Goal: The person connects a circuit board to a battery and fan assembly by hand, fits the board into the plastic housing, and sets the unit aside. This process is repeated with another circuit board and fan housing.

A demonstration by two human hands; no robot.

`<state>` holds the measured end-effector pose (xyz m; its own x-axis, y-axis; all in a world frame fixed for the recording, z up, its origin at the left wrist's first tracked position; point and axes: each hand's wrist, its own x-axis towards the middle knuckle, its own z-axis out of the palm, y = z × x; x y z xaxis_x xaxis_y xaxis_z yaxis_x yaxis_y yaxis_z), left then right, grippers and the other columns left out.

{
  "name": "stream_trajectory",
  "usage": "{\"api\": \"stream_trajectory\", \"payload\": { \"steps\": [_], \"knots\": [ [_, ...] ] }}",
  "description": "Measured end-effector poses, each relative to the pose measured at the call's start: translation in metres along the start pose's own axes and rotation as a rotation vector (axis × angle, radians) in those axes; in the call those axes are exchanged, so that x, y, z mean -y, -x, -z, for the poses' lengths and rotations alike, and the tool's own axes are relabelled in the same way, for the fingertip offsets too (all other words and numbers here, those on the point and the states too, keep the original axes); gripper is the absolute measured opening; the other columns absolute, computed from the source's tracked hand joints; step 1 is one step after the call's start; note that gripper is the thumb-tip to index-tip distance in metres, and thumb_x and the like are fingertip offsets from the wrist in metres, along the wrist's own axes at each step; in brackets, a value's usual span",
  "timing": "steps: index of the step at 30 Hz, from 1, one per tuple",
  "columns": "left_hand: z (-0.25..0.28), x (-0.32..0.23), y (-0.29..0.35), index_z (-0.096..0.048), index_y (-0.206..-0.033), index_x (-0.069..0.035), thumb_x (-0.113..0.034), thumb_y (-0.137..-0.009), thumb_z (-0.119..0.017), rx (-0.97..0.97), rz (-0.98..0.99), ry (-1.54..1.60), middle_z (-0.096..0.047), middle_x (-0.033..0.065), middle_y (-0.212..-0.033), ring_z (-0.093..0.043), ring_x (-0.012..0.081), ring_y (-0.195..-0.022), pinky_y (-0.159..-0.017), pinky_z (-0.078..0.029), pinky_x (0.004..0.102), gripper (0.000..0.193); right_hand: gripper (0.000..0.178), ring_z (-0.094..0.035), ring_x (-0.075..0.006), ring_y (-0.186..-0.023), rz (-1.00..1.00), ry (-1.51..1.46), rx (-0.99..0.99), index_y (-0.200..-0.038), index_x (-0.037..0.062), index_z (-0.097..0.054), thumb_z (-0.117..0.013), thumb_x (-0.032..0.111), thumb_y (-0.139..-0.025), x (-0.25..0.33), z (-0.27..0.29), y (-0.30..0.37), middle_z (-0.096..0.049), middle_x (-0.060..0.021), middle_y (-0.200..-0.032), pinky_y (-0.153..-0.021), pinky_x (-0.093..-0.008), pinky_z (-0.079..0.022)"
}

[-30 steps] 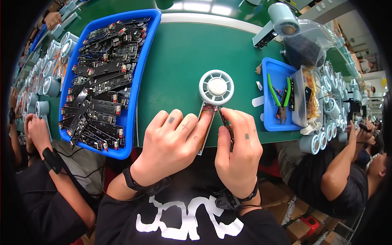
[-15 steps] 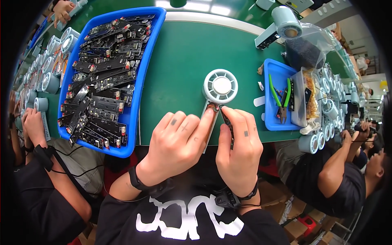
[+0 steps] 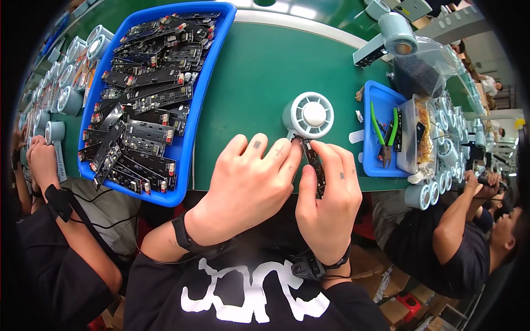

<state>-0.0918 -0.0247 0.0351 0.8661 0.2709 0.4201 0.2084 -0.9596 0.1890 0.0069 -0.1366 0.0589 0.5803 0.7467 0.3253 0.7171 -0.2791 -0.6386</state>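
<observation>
A pale blue handheld fan (image 3: 310, 115) with a round slotted head stands out past my fingers, over the green table. My left hand (image 3: 248, 185) is closed around its handle, most of which the fingers hide; the index fingertip presses near the base of the fan head. Between the thumb and fingers of my right hand (image 3: 330, 207) is a narrow black circuit board (image 3: 316, 168), tilted alongside the handle. Its upper end meets the spot just below the fan head, beside my left fingertip. Whether the board touches the handle inside is hidden.
At the left, a blue tray (image 3: 186, 160) holds many black circuit boards (image 3: 149, 132). A smaller blue tray (image 3: 375, 168) at the right holds green-handled cutters (image 3: 385, 138) beside a clear plastic box (image 3: 407, 151). More fans (image 3: 417, 197) line both sides; co-workers sit left and right.
The fan and both hands have shifted slightly right in view. The circuit board in my right hand now shows more of its face, and my left fingers cover more of the handle.
</observation>
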Motion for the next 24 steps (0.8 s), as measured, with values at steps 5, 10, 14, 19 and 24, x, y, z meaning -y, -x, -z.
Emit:
{"api": "stream_trajectory", "payload": {
  "steps": [5, 10, 14, 19, 24],
  "knots": [
    [-0.009, -0.006, 0.018, -0.064, -0.121, 0.005, 0.002, -0.08, -0.066, -0.121, 0.202, 0.385, -0.064, 0.0156, -0.1, -0.065, 0.0293, -0.088, -0.076, -0.054, 0.0386, 0.042, 0.033, -0.066, -0.0359, -0.098, -0.044, -0.032, 0.007, -0.12, -0.0015, -0.062, -0.058, -0.006, -0.088, 0.004, -0.004, 0.004, -0.064, -0.0194, -0.113, -0.084, -0.0398, -0.054],
    [-0.016, -0.003, 0.029, -0.061, -0.124, 0.01, 0.011, -0.08, -0.062, -0.182, 0.336, 0.716, -0.064, 0.0233, -0.114, -0.067, 0.0388, -0.101, -0.085, -0.057, 0.0431, 0.044, 0.036, -0.063, -0.0383, -0.095, 0.067, 0.071, -0.029, -0.123, -0.0007, -0.061, -0.062, -0.006, -0.087, 0.0, -0.015, 0.006, -0.061, -0.0207, -0.112, -0.081, -0.0435, -0.053],
    [-0.021, 0.008, 0.035, -0.06, -0.127, 0.01, 0.012, -0.08, -0.06, -0.154, 0.287, 0.732, -0.064, 0.0244, -0.117, -0.066, 0.0404, -0.103, -0.087, -0.057, 0.0437, 0.047, 0.034, -0.061, -0.0385, -0.097, 0.061, 0.085, -0.069, -0.122, -0.0014, -0.061, -0.063, -0.007, -0.088, 0.002, -0.032, 0.008, -0.06, -0.0206, -0.113, -0.083, -0.0442, -0.051],
    [-0.025, 0.017, 0.041, -0.06, -0.126, 0.01, 0.013, -0.077, -0.059, -0.148, 0.207, 0.696, -0.064, 0.0247, -0.117, -0.066, 0.0411, -0.105, -0.092, -0.056, 0.0442, 0.049, 0.031, -0.064, -0.0383, -0.096, 0.079, 0.165, -0.124, -0.118, -0.0016, -0.062, -0.062, -0.006, -0.088, 0.003, -0.053, 0.012, -0.059, -0.021, -0.115, -0.08, -0.042, -0.054],
    [-0.022, 0.028, 0.045, -0.061, -0.125, 0.01, 0.013, -0.076, -0.057, -0.128, 0.195, 0.767, -0.064, 0.0254, -0.116, -0.065, 0.0413, -0.107, -0.094, -0.054, 0.045, 0.05, 0.033, -0.057, -0.0382, -0.102, 0.034, 0.136, -0.132, -0.121, -0.0031, -0.058, -0.063, -0.007, -0.088, 0.009, -0.067, 0.015, -0.054, -0.0204, -0.119, -0.086, -0.0455, -0.049]
  ]
}}
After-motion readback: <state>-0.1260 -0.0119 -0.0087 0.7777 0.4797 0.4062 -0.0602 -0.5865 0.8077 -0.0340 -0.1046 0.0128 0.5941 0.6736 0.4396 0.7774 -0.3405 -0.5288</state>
